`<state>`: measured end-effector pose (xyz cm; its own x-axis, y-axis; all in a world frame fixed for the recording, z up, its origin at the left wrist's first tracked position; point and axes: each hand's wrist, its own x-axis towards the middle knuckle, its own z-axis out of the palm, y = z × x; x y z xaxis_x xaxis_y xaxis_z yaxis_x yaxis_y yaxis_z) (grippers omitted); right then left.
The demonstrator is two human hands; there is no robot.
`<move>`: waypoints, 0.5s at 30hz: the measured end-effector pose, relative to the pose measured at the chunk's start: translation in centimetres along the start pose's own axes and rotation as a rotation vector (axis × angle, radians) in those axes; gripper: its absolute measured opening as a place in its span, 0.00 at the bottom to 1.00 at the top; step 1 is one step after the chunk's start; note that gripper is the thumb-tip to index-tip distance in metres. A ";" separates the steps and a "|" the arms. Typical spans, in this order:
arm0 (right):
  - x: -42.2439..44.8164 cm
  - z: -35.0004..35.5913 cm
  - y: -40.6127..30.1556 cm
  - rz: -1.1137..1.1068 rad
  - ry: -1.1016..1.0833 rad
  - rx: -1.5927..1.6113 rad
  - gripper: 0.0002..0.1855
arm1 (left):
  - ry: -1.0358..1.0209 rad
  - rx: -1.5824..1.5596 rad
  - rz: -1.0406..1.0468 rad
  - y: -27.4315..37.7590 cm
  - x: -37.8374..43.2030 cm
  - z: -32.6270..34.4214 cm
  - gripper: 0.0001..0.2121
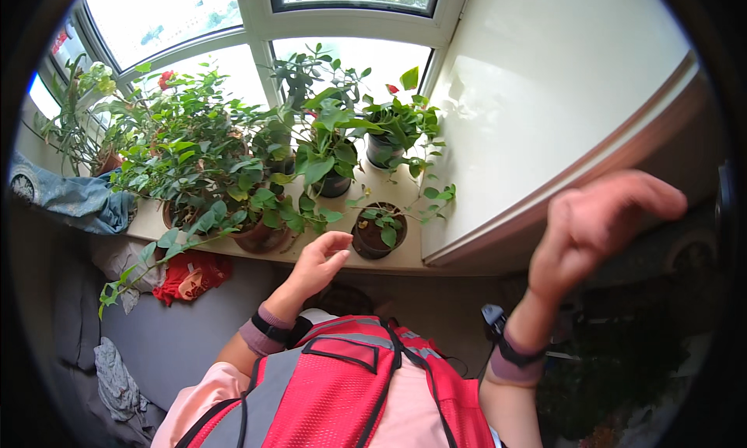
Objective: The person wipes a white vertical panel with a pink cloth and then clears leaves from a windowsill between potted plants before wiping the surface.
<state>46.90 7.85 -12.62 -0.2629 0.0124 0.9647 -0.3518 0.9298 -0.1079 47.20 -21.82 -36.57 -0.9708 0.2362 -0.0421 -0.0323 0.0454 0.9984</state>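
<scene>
My left hand (318, 264) is just left of a small dark plant pot (373, 250) at the front edge of the windowsill (408, 255). Its thumb and fingers are apart with nothing between them; whether a fingertip touches the rim I cannot tell. Brown soil and a small leafy vine (388, 233) show in this pot. My right hand (601, 220) is raised at the far right, in front of the brown edge of a white panel. It is blurred, its fingers overlap, and I see no object in it.
Several potted plants (204, 133) crowd the sill below the windows (344, 13). A trailing vine (169, 246) hangs over the front edge. Blue cloth (76, 200) lies at the left end. Below are red cloth (192, 273) and a grey cushioned seat (175, 325). A white panel (537, 97) stands right.
</scene>
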 end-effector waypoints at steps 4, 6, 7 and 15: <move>-8.0 6.0 5.7 -0.076 0.048 -0.247 0.30 | 0.045 0.006 -0.056 0.4 -1.3 -0.2 0.14; -11.0 7.4 5.0 0.049 -0.015 0.052 0.12 | 0.114 -0.005 -0.105 -0.2 -3.1 -0.7 0.14; -11.8 7.1 4.5 0.157 -0.164 0.269 0.09 | 0.138 0.014 -0.127 -0.3 -4.0 -1.0 0.14; -39.3 8.6 7.7 0.477 -0.436 -0.029 0.25 | 0.222 0.049 -0.229 -1.6 -7.8 -1.7 0.14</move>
<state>46.81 11.40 -53.40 -0.7273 0.2817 0.6258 -0.0833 0.8688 -0.4880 54.40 -25.40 -37.79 -0.9680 -0.0031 -0.2509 -0.2494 0.1207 0.9608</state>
